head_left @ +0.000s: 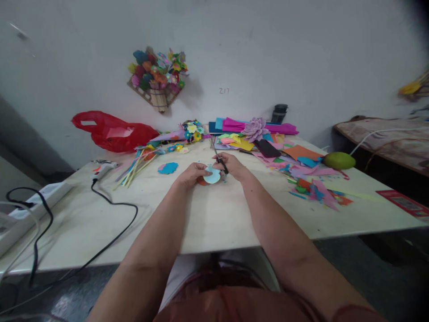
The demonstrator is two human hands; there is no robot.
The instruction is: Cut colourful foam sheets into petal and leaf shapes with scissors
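Observation:
A light blue rounded paper piece (pixel 212 175) is pinched in my left hand (pixel 192 175) over the middle of the white table. My right hand (pixel 233 165) is closed on black-handled scissors (pixel 221 164), their blades pointing up and away from me. Its fingertips also come close to the top edge of the blue piece. Something orange-red shows under the piece beside my left fingers. Left of my hands lies a blue scalloped paper shape (pixel 168 168) with a pink part at its edge.
Paper strips (pixel 134 167), a glue gun (pixel 104 170) with a black cord, and a red bag (pixel 115 132) are on the left. Coloured sheets, a phone (pixel 267 148), a green fruit (pixel 339 160) and scraps (pixel 318 192) lie right. A white table (pixel 217 228) extends beneath.

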